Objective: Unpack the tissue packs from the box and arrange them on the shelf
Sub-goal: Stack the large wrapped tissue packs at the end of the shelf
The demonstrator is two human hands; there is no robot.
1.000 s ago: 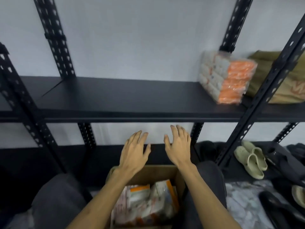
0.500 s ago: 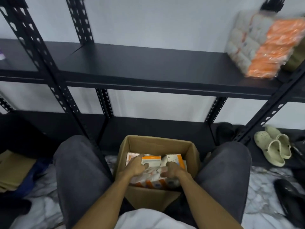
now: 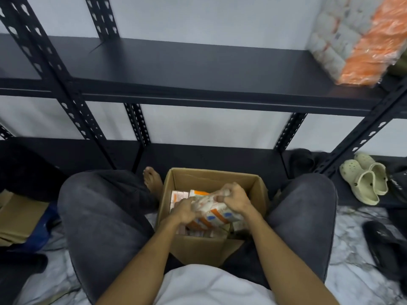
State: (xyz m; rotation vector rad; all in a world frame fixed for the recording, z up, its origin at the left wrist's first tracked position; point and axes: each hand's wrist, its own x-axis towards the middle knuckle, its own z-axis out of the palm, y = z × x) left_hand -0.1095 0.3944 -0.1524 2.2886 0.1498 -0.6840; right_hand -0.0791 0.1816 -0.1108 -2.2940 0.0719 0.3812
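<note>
An open cardboard box [image 3: 217, 176] stands on the floor between my knees. Inside it lie several white and orange tissue packs [image 3: 179, 195]. Both hands are down in the box on one plastic-wrapped tissue pack [image 3: 217, 213], tilted with its far end raised. My left hand [image 3: 184, 211] grips its near left side. My right hand [image 3: 234, 199] pinches the wrapper at its upper right end. A big wrapped bundle of tissue packs [image 3: 356, 38] stands at the right end of the black shelf [image 3: 198, 69].
Black perforated uprights [image 3: 50, 69] frame the shelf. A lower shelf board [image 3: 209, 156] runs behind the box. Pale clogs [image 3: 363, 180] and dark sandals [image 3: 384, 245] lie at right. Flattened cardboard [image 3: 19, 219] lies at left on the marbled floor.
My hands dropped from in front of the shelf into the box and took hold of a pack. Since half a second ago its far end has risen and my right hand shifted up it.
</note>
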